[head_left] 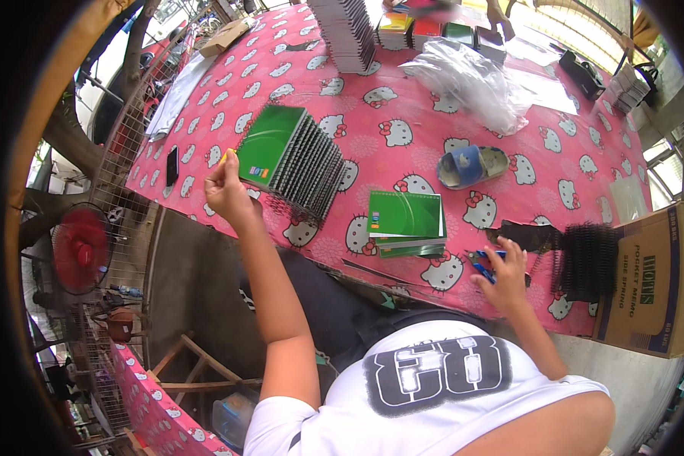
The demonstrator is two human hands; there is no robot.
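My left hand (229, 188) is raised at the left side of a tall stack of green spiral notebooks (275, 142). Its fingers are pinched together, with a small yellow bit (226, 156) at their tips; what that is I cannot make out. My right hand (505, 277) rests on the table's near right part, fingers spread, against a pair of blue-handled cutting pliers (479, 267). Between the hands lies a short pile of green notebooks (405, 216). Right of the pliers stands a bundle of black wire spirals (587, 262).
A cardboard box (653, 281) stands at the right edge. A blue slipper (471, 167) and a crumpled clear plastic bag (471, 83) lie farther back. Beyond are a tall notebook stack (343, 34) and another person's hand (500, 21). A dark phone (172, 166) lies at the left.
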